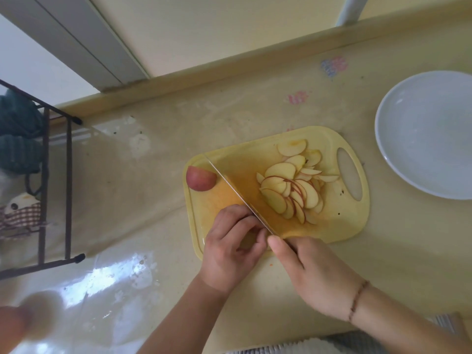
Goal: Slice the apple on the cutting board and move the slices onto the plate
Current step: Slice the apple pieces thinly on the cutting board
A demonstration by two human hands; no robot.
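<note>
A yellow cutting board point(342, 226) lies on the counter. A heap of thin apple slices point(293, 185) covers its right half. A red apple piece point(200, 178) sits at the board's far left corner. My left hand point(231, 249) curls over a small apple piece at the board's near edge; the piece is almost wholly hidden under the fingers. My right hand point(311, 274) grips the handle of a knife point(237, 192), whose blade runs along the fingertips of my left hand. A white plate point(398, 159) stands to the right of the board, with nothing on it.
A dark wire rack point(44, 175) with cloths stands at the left on the counter. A wall ledge point(229, 60) runs along the back. A blurred orange object point(12, 325) fills the near left corner. Glossy plastic covers the counter.
</note>
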